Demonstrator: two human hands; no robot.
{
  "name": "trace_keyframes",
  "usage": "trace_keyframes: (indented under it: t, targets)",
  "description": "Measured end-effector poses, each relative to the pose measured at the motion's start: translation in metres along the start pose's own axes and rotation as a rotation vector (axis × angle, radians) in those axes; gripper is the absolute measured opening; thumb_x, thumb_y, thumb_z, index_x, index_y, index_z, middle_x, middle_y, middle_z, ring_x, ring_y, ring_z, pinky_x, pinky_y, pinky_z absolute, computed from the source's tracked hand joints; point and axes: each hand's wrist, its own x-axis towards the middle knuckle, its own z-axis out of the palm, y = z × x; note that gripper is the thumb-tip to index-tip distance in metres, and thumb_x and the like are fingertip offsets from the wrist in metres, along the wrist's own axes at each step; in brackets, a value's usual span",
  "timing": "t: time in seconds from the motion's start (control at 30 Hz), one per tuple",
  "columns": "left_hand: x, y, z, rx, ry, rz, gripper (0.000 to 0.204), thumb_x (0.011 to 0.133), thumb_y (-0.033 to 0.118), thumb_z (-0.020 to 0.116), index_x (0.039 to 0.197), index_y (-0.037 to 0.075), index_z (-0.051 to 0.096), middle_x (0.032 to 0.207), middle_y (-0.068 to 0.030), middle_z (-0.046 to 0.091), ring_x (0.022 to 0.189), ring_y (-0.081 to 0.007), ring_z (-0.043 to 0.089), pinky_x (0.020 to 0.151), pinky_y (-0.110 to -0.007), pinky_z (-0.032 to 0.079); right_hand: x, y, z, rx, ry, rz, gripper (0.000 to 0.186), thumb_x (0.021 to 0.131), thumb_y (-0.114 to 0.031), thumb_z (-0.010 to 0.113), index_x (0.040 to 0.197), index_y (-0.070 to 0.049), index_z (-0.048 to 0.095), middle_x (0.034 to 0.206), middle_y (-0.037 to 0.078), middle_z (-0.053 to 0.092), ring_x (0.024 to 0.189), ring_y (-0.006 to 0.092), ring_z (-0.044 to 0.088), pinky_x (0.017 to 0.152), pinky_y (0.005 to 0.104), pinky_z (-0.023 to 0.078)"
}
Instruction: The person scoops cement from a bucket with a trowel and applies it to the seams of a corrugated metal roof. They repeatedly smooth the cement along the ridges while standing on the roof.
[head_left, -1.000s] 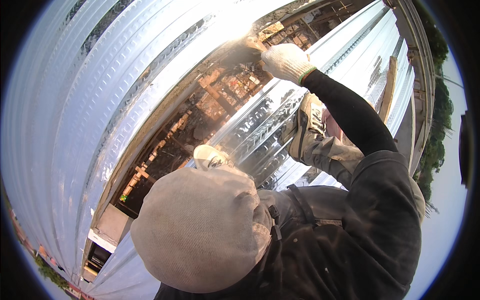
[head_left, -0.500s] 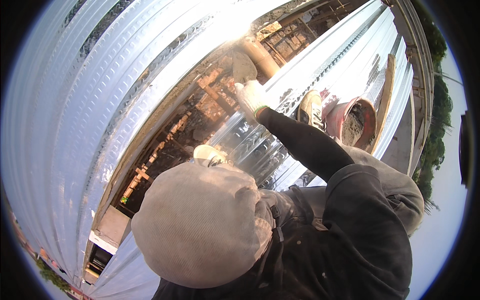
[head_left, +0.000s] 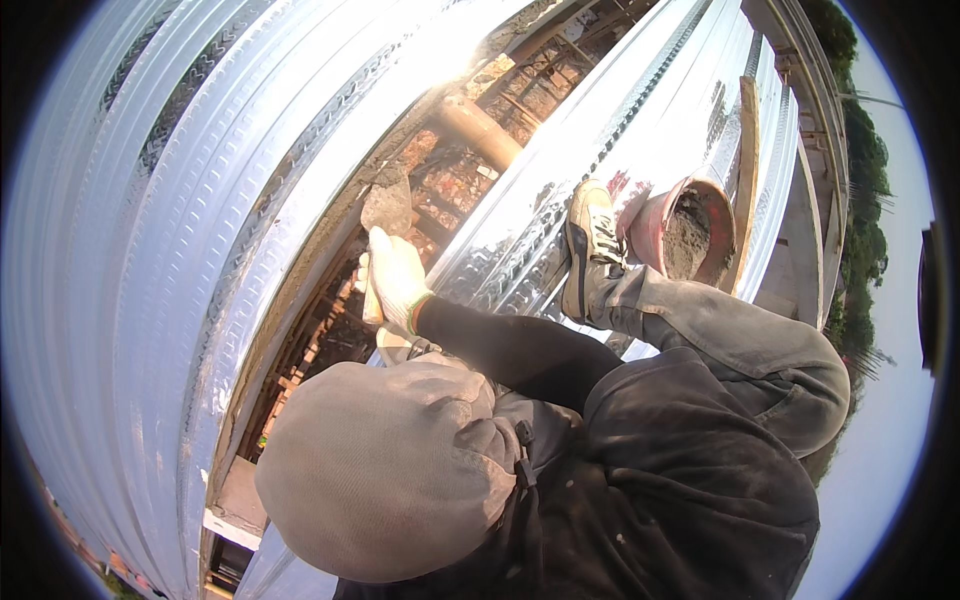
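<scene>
My right hand [head_left: 395, 275], in a whitish work glove and black sleeve, is closed around the handle of a pointing trowel [head_left: 388, 205]. The trowel's mortar-smeared blade points away from me, over the mortar-covered edge [head_left: 345, 225] of the long gap between the metal sheets. Part of the light-coloured handle shows below the glove. My left hand is out of view. At my right foot stands a reddish bucket [head_left: 725, 235], tilted, with grey mortar [head_left: 688, 235] inside.
Corrugated shiny metal sheets [head_left: 130, 300] spread on both sides of the open gap. A tan pipe [head_left: 480, 132] crosses it, above rubble and brick. My bent knee [head_left: 370, 470] and right shoe [head_left: 592, 240] are close by. A wooden plank [head_left: 745, 180] lies beyond the bucket.
My right hand has moved left and nearer to me with the trowel, from beside the pipe to the gap's left edge. The view has shifted slightly.
</scene>
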Motion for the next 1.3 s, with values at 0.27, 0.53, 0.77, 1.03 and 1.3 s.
trace_keyframes:
  t: [0.27,0.53,0.77,1.03,1.3]
  targets:
    - [0.034,-0.023,0.029,-0.059,0.197,-0.083,0.075,0.111,0.051,0.06,0.173,0.013,0.041,0.178,-0.0147,0.038,0.164,-0.0317,0.037,0.134,-0.054,0.033,-0.001,-0.123,-0.031,0.0,-0.03,-0.179,0.027,0.115,-0.031,0.063,0.115,-0.004,0.066,0.091,0.007,0.068,0.071,0.0164,0.065,0.063,0.0342,0.058]
    - [0.108,-0.094,0.083,-0.24,0.51,-0.303,0.076,0.113,0.052,0.058,0.175,0.013,0.038,0.181,-0.0155,0.035,0.167,-0.0333,0.033,0.135,-0.055,0.03,0.022,-0.315,-0.067,0.061,0.106,-0.77,0.027,0.109,-0.029,0.067,0.117,-0.003,0.068,0.094,0.006,0.07,0.075,0.015,0.067,0.067,0.0327,0.058]
    - [0.169,-0.154,0.122,-0.365,0.72,-0.42,0.078,0.114,0.054,0.056,0.177,0.012,0.035,0.183,-0.0161,0.032,0.169,-0.0346,0.029,0.136,-0.056,0.028,0.069,-0.372,-0.08,-0.165,1.059,-1.135,0.03,0.104,-0.027,0.072,0.107,0.002,0.07,0.096,0.021,0.075,0.088,0.0372,0.076,0.083,0.0493,0.059]
    - [0.227,-0.198,0.073,-0.223,1.177,-0.247,0.08,0.115,0.055,0.054,0.179,0.012,0.032,0.185,-0.0169,0.029,0.172,-0.0362,0.025,0.137,-0.058,0.026,0.143,-0.26,-0.056,-0.175,0.44,-0.661,0.036,0.106,-0.028,0.062,0.124,0.003,0.066,0.098,0.017,0.072,0.091,0.0277,0.074,0.076,0.0419,0.064]
    - [0.349,-0.148,-0.14,0.154,0.977,-0.029,0.084,0.112,0.061,0.055,0.181,0.018,0.031,0.189,-0.0157,0.021,0.171,-0.0488,0.019,0.129,-0.079,0.02,0.178,-0.297,-0.099,0.845,-0.221,-0.303,0.039,0.118,-0.037,0.052,0.109,-0.001,0.062,0.084,0.006,0.061,0.065,0.0185,0.06,0.054,0.0325,0.054]
